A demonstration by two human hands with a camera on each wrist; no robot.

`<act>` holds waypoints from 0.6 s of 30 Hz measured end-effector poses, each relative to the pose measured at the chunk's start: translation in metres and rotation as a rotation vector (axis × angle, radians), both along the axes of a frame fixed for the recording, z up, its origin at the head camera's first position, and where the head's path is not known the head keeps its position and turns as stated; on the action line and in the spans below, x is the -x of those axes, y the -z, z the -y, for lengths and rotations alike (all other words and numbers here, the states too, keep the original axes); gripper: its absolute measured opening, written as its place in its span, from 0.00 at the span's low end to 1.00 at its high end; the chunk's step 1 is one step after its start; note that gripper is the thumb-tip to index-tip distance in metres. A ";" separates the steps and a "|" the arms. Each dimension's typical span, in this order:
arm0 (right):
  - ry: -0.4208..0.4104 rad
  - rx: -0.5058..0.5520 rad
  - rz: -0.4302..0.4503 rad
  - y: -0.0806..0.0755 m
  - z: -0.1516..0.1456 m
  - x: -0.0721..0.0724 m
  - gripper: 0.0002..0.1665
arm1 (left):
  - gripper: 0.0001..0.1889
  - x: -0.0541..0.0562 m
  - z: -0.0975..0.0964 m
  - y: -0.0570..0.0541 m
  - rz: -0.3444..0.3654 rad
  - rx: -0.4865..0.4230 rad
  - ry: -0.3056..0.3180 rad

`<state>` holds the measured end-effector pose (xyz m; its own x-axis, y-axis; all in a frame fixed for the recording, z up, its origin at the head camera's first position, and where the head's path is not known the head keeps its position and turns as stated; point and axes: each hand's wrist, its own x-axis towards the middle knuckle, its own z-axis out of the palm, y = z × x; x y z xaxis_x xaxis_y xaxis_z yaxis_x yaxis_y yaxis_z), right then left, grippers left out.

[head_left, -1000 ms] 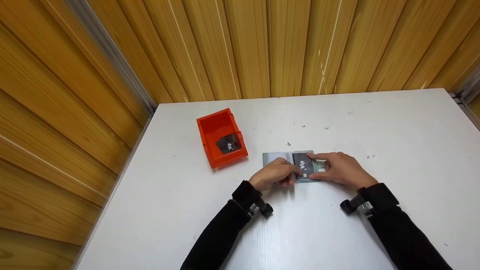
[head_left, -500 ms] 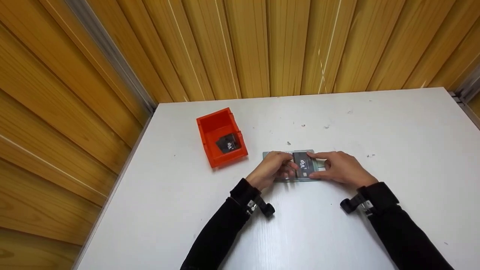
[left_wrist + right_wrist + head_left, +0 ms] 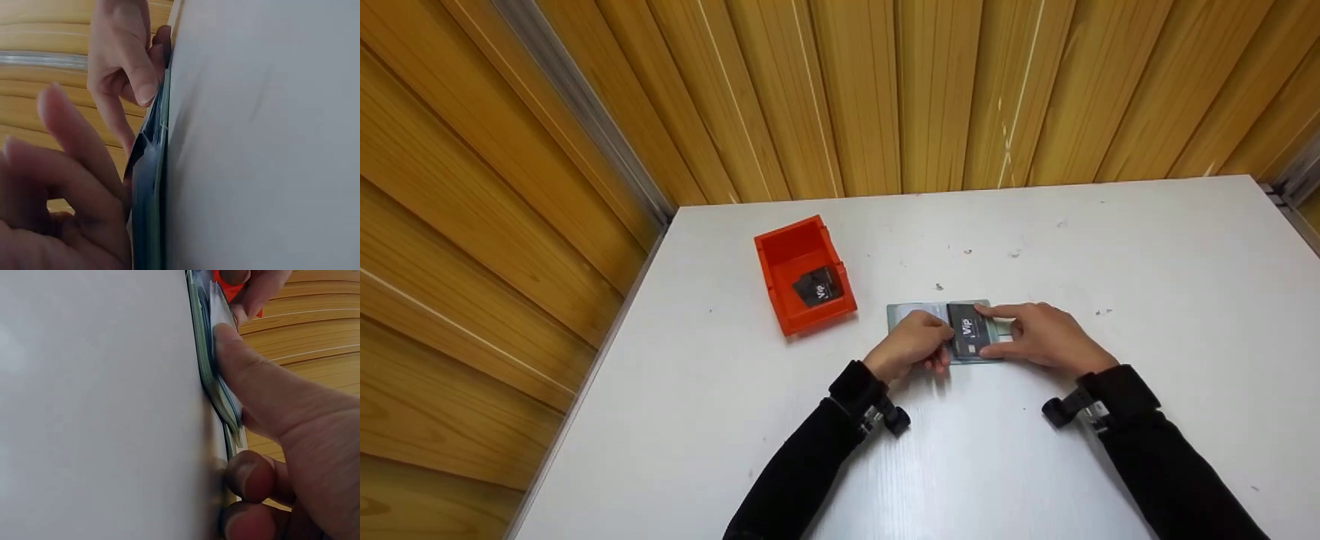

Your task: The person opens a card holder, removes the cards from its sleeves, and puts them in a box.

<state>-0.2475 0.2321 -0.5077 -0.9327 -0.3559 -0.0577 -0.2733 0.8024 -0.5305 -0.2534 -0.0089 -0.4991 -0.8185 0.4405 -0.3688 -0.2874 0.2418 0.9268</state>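
Observation:
An open pale green card holder (image 3: 894, 315) with clear pages lies on the table. A black card with "Vip" on it (image 3: 967, 337) sits over its right half. My right hand (image 3: 1042, 341) grips the holder's pages around the card's right side, thumb at the near edge and index finger at the far edge. At the card's left edge is my left hand (image 3: 911, 345), a fingertip touching the card and the other fingers loosely curled. The left wrist view shows the page stack (image 3: 149, 197) edge-on, bulging upward. In the right wrist view my right thumb (image 3: 247, 365) presses the stack's side.
Left of the card holder stands an orange-red bin (image 3: 776, 277), with more black cards (image 3: 816, 287) lying in it. The white table (image 3: 1072, 255) ends at a wood-patterned wall (image 3: 855, 97) behind and another at the left. Each wrist carries a strapped black camera.
My left hand spread its fingers over the holder's left page, then drew back slightly and came to the card's left edge. The right hand has kept its hold in place.

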 end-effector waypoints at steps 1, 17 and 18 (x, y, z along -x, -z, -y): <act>-0.002 0.002 0.001 0.000 0.000 0.000 0.47 | 0.11 -0.001 -0.001 0.000 -0.039 0.028 -0.002; -0.004 0.008 0.031 0.000 -0.003 0.001 0.48 | 0.07 0.000 0.001 0.001 0.027 0.016 -0.077; -0.005 0.005 0.030 0.000 -0.003 0.001 0.48 | 0.07 0.000 0.002 0.001 0.033 0.007 -0.077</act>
<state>-0.2488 0.2352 -0.5075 -0.9289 -0.3607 -0.0843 -0.2608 0.7985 -0.5426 -0.2537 -0.0109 -0.5002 -0.8369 0.3743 -0.3992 -0.3361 0.2241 0.9148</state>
